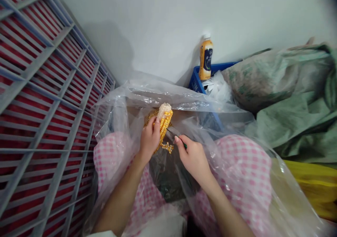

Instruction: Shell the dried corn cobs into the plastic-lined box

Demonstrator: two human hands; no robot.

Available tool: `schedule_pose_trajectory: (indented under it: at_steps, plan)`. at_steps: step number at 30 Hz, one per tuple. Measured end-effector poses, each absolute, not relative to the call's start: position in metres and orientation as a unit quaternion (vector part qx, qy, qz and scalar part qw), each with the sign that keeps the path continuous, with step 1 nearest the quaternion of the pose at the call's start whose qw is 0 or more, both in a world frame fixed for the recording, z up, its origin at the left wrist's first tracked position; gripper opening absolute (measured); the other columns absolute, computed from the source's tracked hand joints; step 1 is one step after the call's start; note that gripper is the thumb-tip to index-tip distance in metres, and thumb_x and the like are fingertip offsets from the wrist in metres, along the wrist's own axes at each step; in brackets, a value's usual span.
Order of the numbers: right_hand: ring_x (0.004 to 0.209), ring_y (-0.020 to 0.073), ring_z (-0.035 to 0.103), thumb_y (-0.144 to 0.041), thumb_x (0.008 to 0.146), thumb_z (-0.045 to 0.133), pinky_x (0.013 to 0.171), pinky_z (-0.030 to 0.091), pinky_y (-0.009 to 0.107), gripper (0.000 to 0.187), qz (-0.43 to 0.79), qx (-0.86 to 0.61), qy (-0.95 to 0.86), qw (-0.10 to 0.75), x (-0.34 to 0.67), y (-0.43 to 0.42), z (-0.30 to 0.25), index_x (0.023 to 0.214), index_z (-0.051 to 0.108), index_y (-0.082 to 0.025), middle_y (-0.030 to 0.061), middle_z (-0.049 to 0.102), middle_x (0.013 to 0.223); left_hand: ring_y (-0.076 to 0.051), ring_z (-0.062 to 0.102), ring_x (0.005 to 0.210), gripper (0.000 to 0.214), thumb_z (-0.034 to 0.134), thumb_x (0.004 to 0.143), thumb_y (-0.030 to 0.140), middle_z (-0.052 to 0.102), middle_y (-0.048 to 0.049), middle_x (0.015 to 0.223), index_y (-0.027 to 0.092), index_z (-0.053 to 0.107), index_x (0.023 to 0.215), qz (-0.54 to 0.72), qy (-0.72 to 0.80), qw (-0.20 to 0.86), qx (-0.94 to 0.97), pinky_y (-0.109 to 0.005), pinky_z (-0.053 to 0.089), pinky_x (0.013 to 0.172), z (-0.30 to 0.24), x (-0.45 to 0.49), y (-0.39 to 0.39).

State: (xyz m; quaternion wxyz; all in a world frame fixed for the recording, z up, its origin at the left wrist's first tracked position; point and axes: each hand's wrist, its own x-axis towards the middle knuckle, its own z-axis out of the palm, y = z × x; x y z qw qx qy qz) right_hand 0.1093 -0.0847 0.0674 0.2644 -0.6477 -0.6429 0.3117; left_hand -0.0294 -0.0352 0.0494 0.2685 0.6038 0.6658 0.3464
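Note:
An ear of corn point(165, 120) stands tilted in my left hand point(150, 137), whose fingers close round its left side. Yellow kernels cover much of its front, while the pale cob is bare at the top. My right hand point(192, 157) grips a thin dark-shafted screwdriver-like tool point(170, 132) with a green bit of handle showing; its tip meets the right side of the corn. Loose kernels point(167, 147) show just below the ear, and more kernels point(151, 117) lie behind my left hand. Beneath both hands spreads a clear plastic sheet or bag point(158, 86), draped over my knees.
On the left rises a grey slatted plastic crate point(59, 102) with red behind its slats. A blue basket point(195, 79) by the white wall holds white plastic and an orange-yellow bottle point(205, 58). Green-grey sacks point(279, 79) and a yellow sack point(313, 184) lie at the right.

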Motion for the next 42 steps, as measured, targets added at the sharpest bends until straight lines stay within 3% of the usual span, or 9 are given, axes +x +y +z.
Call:
schedule_pose_trajectory:
  at_steps: [7,13,17,21,27,31,34,37,42]
  plan:
    - [0.033,0.0047,0.015,-0.05,0.076,0.041,0.036,0.014,0.02,0.036,0.67,-0.563,-0.345,0.339,0.109,-0.08,0.057,0.067,0.051,-0.017,-0.0101,0.022,0.042,-0.02,0.059,0.083,0.039,0.025,0.087,0.037,0.064,-0.007,0.093,0.019,0.054,0.105,0.305,0.663,0.23,0.645,-0.027,0.041,0.071,0.051,-0.029,-0.036]
    - [0.053,0.0105,0.051,-0.038,0.084,0.038,0.05,0.031,0.021,0.029,0.33,-0.643,-0.616,0.312,0.106,-0.085,0.059,0.077,0.056,-0.017,0.001,0.058,0.063,-0.02,0.057,0.094,0.042,0.023,0.087,0.04,0.062,-0.0078,0.103,0.019,0.054,0.107,0.326,0.667,0.26,0.618,-0.029,0.04,0.079,0.043,-0.03,-0.032]
    - [0.055,0.0117,0.055,-0.03,0.089,0.031,0.048,0.027,0.023,0.029,0.118,-0.644,-0.722,0.224,0.102,-0.088,0.052,0.079,0.055,-0.017,0.0035,0.061,0.066,-0.02,0.057,0.092,0.043,0.024,0.087,0.041,0.063,-0.008,0.102,0.018,0.055,0.106,0.31,0.67,0.269,0.618,-0.028,0.04,0.079,0.042,-0.033,-0.03]
    - [0.047,0.012,0.054,-0.027,0.089,0.03,0.045,0.022,0.026,0.032,0.09,-0.651,-0.731,0.185,0.094,-0.092,0.046,0.075,0.056,-0.016,0.0036,0.06,0.058,-0.021,0.059,0.088,0.042,0.023,0.087,0.04,0.065,-0.008,0.093,0.019,0.056,0.102,0.249,0.682,0.261,0.636,-0.028,0.04,0.072,0.042,-0.032,-0.03]
    - [0.047,0.0099,0.047,-0.031,0.086,0.034,0.046,0.025,0.022,0.031,0.335,-0.67,-0.602,0.278,0.096,-0.087,0.047,0.067,0.054,-0.016,0.0016,0.054,0.055,-0.021,0.061,0.081,0.042,0.02,0.088,0.04,0.066,-0.0087,0.085,0.019,0.056,0.098,0.182,0.683,0.229,0.669,-0.027,0.038,0.066,0.037,-0.03,-0.029]
    - [0.035,0.0052,0.021,-0.04,0.079,0.043,0.037,0.016,0.02,0.028,0.668,-0.567,-0.338,0.344,0.107,-0.077,0.042,0.063,0.046,-0.018,-0.0085,0.028,0.042,-0.021,0.061,0.08,0.041,0.021,0.088,0.039,0.066,-0.0091,0.084,0.019,0.054,0.1,0.141,0.671,0.201,0.699,-0.026,0.037,0.064,0.039,-0.03,-0.029]
    - [0.036,0.0048,0.008,-0.041,0.075,0.047,0.034,0.009,0.019,0.024,0.792,-0.477,-0.183,0.336,0.111,-0.073,0.039,0.067,0.043,-0.019,-0.0124,0.016,0.041,-0.021,0.061,0.08,0.042,0.02,0.088,0.04,0.066,-0.0091,0.086,0.02,0.053,0.102,0.131,0.661,0.198,0.711,-0.026,0.037,0.063,0.041,-0.029,-0.029]
    - [0.035,0.0051,0.014,-0.043,0.078,0.042,0.035,0.012,0.019,0.028,0.717,-0.535,-0.279,0.349,0.107,-0.074,0.038,0.067,0.046,-0.018,-0.0103,0.023,0.042,-0.022,0.061,0.08,0.043,0.02,0.087,0.042,0.066,-0.0098,0.086,0.02,0.054,0.102,0.127,0.678,0.205,0.694,-0.026,0.038,0.063,0.041,-0.03,-0.028]
    - [0.051,0.011,0.05,-0.033,0.085,0.036,0.045,0.025,0.022,0.026,0.272,-0.656,-0.657,0.254,0.098,-0.082,0.04,0.079,0.056,-0.016,0.0037,0.058,0.065,-0.022,0.061,0.083,0.043,0.019,0.087,0.042,0.066,-0.009,0.088,0.021,0.056,0.095,0.153,0.691,0.242,0.663,-0.027,0.038,0.066,0.043,-0.033,-0.025]
